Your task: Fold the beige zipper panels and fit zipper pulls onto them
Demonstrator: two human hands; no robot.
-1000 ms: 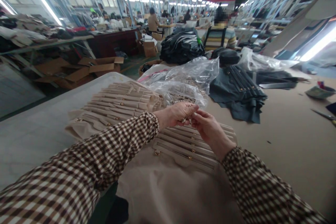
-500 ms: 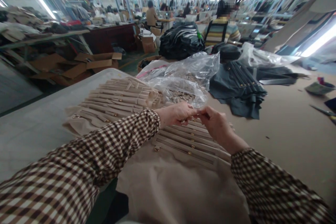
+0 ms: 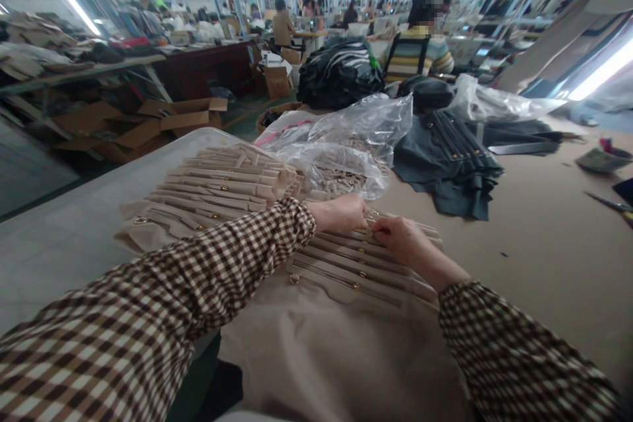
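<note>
L hand (image 3: 346, 213) + R hand (image 3: 398, 241) pinched on beige strap stack (image 3: 346, 264), mid-bench; grip small, unclear. Keep straps aligned.

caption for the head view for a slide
Both hands, left and right, press on stacked beige straps beside a plastic bag.

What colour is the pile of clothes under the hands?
Beige, a pale tan, with small gold metal bits. The pile of clothes shows best in the head view, the only one.
</note>
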